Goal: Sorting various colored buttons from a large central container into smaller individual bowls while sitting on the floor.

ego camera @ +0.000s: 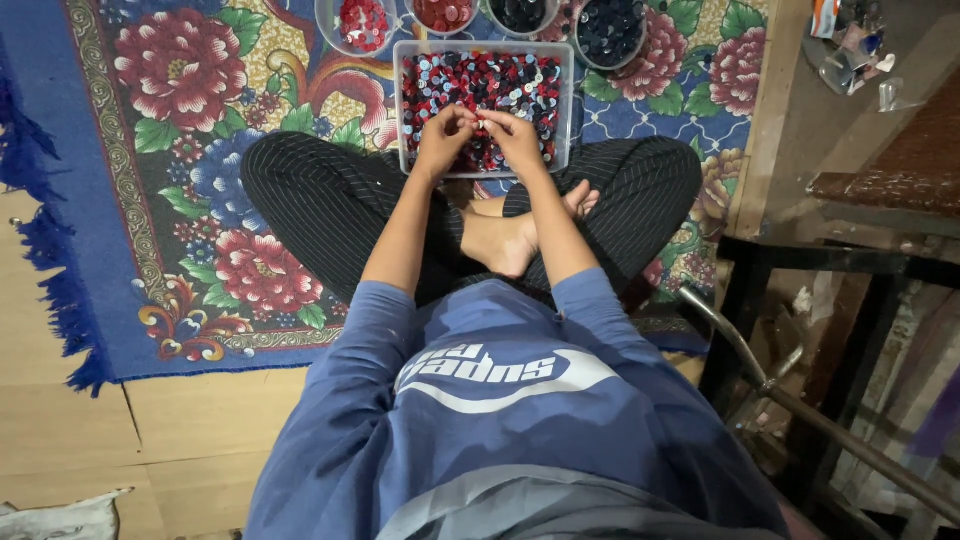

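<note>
1. Clear plastic tray (403,100) of mixed red, blue and white buttons (500,85) sits far of your crossed legs.
2. Your left hand (443,140) and right hand (515,135) meet, fingertips pinched on something too small to identify.
3. Loosen that pinch and it could drop unnoticed among the buttons.

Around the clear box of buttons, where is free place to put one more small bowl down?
Free: the carpet left of the clear box, above the left knee; also the wooden floor past the carpet's fringe. Crowded: four small bowls sit close behind the box, and both hands, left and right, meet over it.
</note>
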